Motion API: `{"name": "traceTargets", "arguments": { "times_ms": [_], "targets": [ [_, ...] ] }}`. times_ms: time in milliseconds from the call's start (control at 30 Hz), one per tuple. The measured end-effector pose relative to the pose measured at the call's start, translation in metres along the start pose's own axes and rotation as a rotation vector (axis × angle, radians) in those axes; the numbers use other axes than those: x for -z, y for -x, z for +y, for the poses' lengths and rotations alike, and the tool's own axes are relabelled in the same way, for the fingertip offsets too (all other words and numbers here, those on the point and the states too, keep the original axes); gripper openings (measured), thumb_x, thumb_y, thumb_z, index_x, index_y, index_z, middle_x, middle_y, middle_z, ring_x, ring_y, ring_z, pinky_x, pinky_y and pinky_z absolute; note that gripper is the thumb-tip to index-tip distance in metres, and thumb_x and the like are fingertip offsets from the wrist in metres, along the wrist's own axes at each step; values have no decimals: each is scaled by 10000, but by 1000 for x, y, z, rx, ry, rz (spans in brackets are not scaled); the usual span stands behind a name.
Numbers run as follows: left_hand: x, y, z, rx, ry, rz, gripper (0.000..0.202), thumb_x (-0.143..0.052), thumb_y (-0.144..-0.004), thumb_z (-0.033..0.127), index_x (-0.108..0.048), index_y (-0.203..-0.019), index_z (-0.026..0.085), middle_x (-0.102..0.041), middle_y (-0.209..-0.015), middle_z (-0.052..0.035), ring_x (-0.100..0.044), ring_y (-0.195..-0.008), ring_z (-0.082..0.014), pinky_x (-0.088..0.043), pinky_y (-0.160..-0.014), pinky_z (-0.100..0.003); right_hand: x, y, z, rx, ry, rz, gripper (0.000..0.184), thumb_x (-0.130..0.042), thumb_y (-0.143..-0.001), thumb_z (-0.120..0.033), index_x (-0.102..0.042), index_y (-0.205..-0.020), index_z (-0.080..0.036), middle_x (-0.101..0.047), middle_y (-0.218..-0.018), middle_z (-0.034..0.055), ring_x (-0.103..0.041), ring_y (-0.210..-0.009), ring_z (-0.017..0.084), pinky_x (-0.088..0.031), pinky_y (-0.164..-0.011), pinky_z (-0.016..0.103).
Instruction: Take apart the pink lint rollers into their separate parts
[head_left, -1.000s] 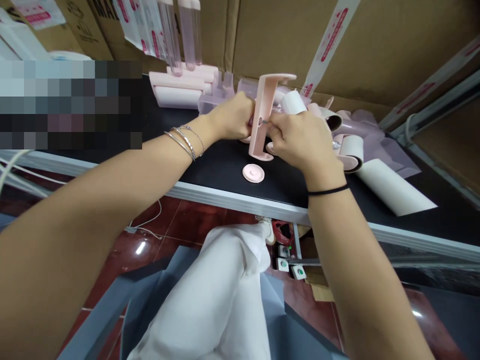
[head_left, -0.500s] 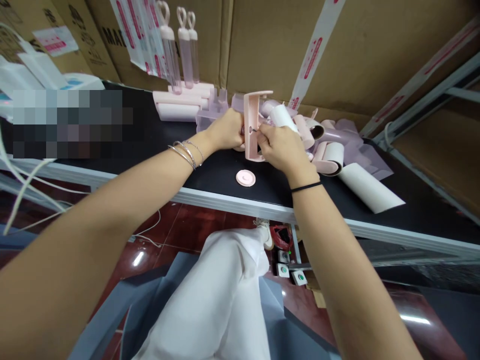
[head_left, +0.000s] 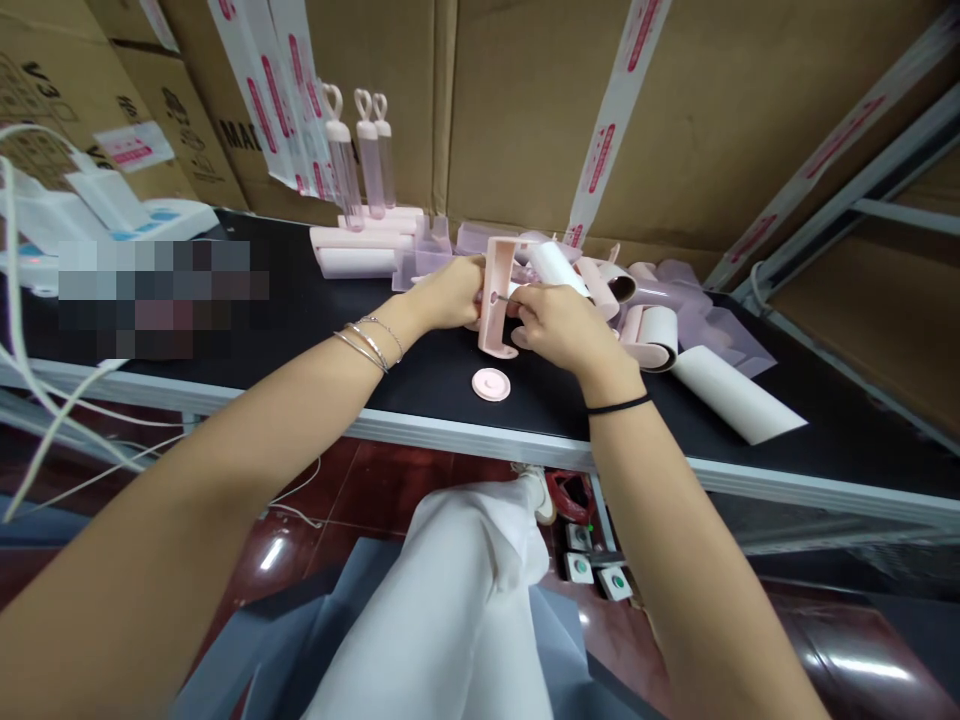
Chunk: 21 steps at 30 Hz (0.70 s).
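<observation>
A pink plastic bracket [head_left: 494,315] with bent ends is held up above the black tabletop. My left hand [head_left: 456,290] is closed at its left side, with the fingertips hidden behind it. My right hand [head_left: 559,318] is on the other side, its fingers pinched round a thin dark rod-like piece [head_left: 504,298] that meets a small hole in the bracket. What kind of piece this is, I cannot tell. Below the bracket a round pink cap [head_left: 491,385] lies flat on the table.
Pink lint rollers [head_left: 646,335], a loose white roll [head_left: 739,395] and lilac plastic covers [head_left: 720,325] are heaped at the right. Clear tubes with heart-shaped loops [head_left: 373,160] stand at back left, near a white power strip [head_left: 169,218]. Cardboard [head_left: 517,110] walls the back.
The view has tilted, so the table sits lower in it. The bracket leans slightly more. Both hands stay at the bracket, and the cap lies where it was.
</observation>
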<state>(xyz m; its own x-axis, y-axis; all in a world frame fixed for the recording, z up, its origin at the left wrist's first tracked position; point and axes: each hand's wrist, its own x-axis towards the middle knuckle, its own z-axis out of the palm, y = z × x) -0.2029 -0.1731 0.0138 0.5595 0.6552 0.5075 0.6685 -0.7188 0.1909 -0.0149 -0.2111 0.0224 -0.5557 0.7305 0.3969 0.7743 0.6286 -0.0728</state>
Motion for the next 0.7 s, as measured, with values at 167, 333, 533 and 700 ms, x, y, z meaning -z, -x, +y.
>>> {"name": "traceTargets", "arguments": {
  "times_ms": [167, 333, 533, 700],
  "targets": [
    [3, 1, -1, 36, -110, -89, 119, -586, -772, 262, -612, -731, 154, -662, -782, -59, -639, -798, -229, -509, -789, -371, 4, 2, -6, -15, 28, 10, 290, -361, -885, -161, -645, -932, -139, -671, -884, 105, -583, -811, 230, -395, -763, 358],
    [1, 0, -7, 16, -156, -41, 111, -582, -740, 271, -609, -723, 165, -637, -693, -33, -643, -759, -221, -506, -749, -344, 9, 3, -13, -32, 104, 21, 371, -309, -938, -259, -654, -980, -131, -681, -928, 124, -600, -824, 240, -387, -751, 352],
    [1, -2, 3, 106, -203, -22, 175, -541, -745, 227, -660, -853, 160, -682, -749, -80, -663, -805, -248, -496, -753, -325, 7, 0, -16, -119, 119, -19, 350, -366, -918, -255, -683, -1006, -137, -695, -966, 178, -634, -864, 286, -410, -733, 362],
    [4, -5, 10, 265, -223, -39, 384, -562, -766, 249, -618, -1140, 181, -712, -911, -88, -655, -914, -262, -489, -811, -330, 3, -1, -10, -204, 73, 37, 318, -395, -911, -238, -683, -1001, -141, -699, -952, 183, -633, -894, 291, -425, -743, 367]
  ]
}}
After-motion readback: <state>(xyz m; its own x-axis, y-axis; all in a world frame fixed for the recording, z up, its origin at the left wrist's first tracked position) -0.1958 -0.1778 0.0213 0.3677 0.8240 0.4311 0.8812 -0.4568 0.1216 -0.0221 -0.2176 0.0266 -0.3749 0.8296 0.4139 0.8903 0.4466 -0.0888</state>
